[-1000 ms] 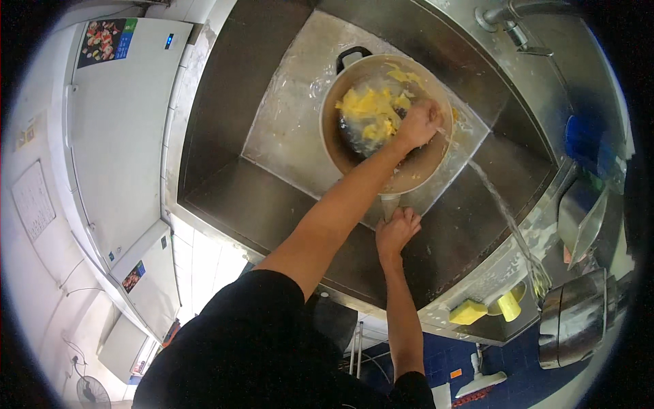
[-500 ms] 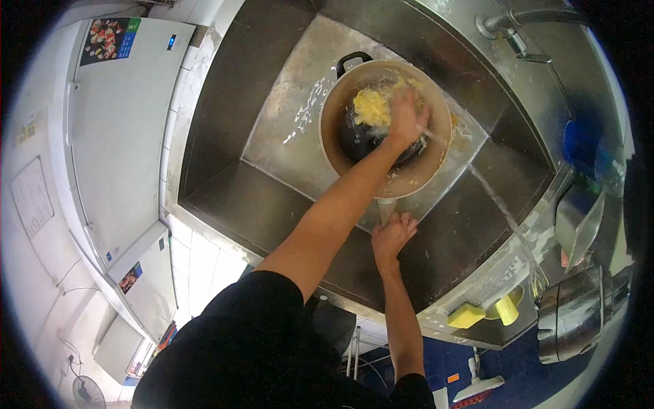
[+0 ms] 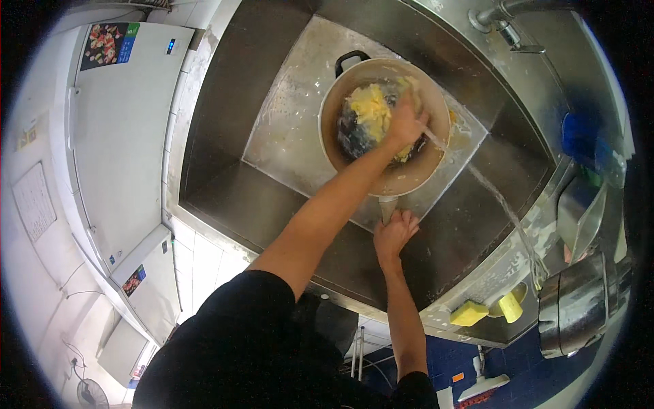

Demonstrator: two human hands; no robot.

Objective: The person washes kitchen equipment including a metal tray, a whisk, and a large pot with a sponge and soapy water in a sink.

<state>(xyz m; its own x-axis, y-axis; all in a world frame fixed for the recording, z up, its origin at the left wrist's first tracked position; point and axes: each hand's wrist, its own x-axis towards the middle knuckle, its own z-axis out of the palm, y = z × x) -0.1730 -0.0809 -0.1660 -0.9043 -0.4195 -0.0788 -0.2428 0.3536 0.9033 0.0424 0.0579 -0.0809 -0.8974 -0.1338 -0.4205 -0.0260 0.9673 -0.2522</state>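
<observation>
A deep round pan (image 3: 407,178), tan inside along its wall and dark at the bottom, sits in the metal sink. Soft yellow clumps (image 3: 371,108) and water lie in it. My left hand (image 3: 407,124) reaches down into the pan at the right of the clumps. Its fingers are blurred, and whatever may be under them is hidden. My right hand (image 3: 395,235) is wrapped around the pan's light-coloured long handle (image 3: 387,206) at the near side. A stream of water (image 3: 494,193) arcs in from the right and lands beside my left wrist.
The dark-walled sink (image 3: 225,163) surrounds the pan. A tap (image 3: 514,37) is at the far right. A yellow sponge (image 3: 469,313), a yellow cup-like thing (image 3: 509,308) and a large metal pot (image 3: 573,305) are on the right. A white fridge (image 3: 133,136) stands left.
My left hand has shifted slightly inside the pan, and the yellow clumps have spread nearer to it. My right hand keeps its hold on the handle.
</observation>
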